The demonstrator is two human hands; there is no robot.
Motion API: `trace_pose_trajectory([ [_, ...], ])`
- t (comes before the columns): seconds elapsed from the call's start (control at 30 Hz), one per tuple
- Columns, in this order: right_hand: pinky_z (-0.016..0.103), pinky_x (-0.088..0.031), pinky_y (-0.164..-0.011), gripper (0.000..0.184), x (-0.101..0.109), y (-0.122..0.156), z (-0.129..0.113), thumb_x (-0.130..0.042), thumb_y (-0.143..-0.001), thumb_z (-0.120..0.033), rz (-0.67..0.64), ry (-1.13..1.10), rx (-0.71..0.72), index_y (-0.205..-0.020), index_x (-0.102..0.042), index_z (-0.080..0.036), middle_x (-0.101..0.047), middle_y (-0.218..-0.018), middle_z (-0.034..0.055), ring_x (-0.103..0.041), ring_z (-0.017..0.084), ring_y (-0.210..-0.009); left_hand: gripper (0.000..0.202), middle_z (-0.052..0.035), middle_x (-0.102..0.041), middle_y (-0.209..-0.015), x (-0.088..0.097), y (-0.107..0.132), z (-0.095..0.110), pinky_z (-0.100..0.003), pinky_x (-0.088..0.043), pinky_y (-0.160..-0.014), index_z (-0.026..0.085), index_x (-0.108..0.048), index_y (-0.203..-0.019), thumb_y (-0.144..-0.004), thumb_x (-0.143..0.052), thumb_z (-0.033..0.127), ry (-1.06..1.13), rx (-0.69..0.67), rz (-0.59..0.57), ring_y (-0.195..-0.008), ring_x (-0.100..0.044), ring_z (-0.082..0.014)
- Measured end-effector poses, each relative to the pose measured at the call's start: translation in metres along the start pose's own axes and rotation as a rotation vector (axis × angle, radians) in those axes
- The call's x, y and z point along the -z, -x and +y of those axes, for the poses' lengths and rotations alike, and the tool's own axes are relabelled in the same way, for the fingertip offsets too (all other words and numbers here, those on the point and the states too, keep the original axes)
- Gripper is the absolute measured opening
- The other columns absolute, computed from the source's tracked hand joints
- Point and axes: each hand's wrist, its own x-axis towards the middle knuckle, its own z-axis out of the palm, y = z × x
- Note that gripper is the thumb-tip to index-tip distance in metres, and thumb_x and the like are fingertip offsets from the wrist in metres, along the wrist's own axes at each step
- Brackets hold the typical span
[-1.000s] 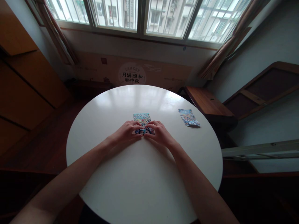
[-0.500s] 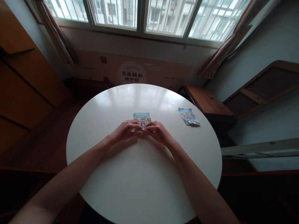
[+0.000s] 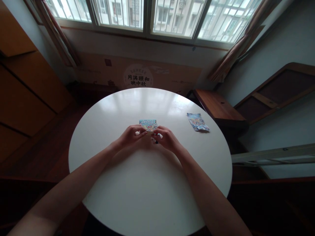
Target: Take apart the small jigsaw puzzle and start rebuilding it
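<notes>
A small, flat printed packet (image 3: 147, 123) in blue, yellow and red lies near the middle of the white round table (image 3: 147, 183). My left hand (image 3: 133, 133) pinches its near left edge between thumb and fingers. Opposite it, my right hand (image 3: 166, 136) grips the near right edge in the same way. Between the fingertips the near edge looks raised or bent. A small dark and reddish patch shows below the right fingers; I cannot tell whether it belongs to the packet.
A second, similar printed packet (image 3: 198, 122) lies at the table's right side, its edges slightly curled. Beyond the table's right edge stands a brown wooden bench (image 3: 219, 105). Orange-brown cabinets (image 3: 29, 91) are at the left, and a barred window (image 3: 172, 16) is ahead.
The near part of the packet has bent up or been covered, so less of its printed face shows. My hands have drawn slightly apart. The view has shifted a little.
</notes>
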Motion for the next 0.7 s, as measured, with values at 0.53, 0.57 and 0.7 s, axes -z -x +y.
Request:
trace_pose_trajectory([
  [0.53, 0.039, -0.049, -0.092, 0.029, 0.008, 0.004, 0.011, -0.076, -0.079, -0.024, -0.121, 0.077, -0.083, -0.108, -0.073, -0.021, -0.070, -0.110, 0.0088, -0.062, 0.024, -0.101, 0.028, -0.0050, -0.073, -0.078, -0.005, -0.004, -0.005, -0.026, -0.052, -0.058, 0.015, -0.073, -0.099, -0.082, -0.065, 0.035, 0.162, 0.327, 0.215, -0.067, -0.065, -0.0157],
  [0.57, 0.038, -0.049, -0.090, 0.026, 0.007, 0.003, 0.010, -0.074, -0.081, -0.022, -0.110, 0.088, -0.092, -0.107, -0.073, -0.021, -0.070, -0.107, 0.0084, -0.062, 0.023, -0.099, 0.028, -0.0052, -0.073, -0.079, -0.005, -0.005, -0.004, -0.026, -0.052, -0.058, 0.015, -0.072, -0.098, -0.082, -0.065, 0.036, 0.173, 0.324, 0.212, -0.067, -0.065, -0.0156],
  [0.7, 0.033, -0.047, -0.082, 0.015, 0.005, 0.002, 0.007, -0.062, -0.089, -0.020, -0.065, 0.151, -0.109, -0.097, -0.075, -0.022, -0.071, -0.100, 0.0069, -0.063, 0.020, -0.091, 0.023, -0.0055, -0.074, -0.086, -0.004, -0.006, -0.001, -0.026, -0.053, -0.061, 0.016, -0.072, -0.092, -0.082, -0.064, 0.036, 0.168, 0.277, 0.187, -0.069, -0.065, -0.0150],
])
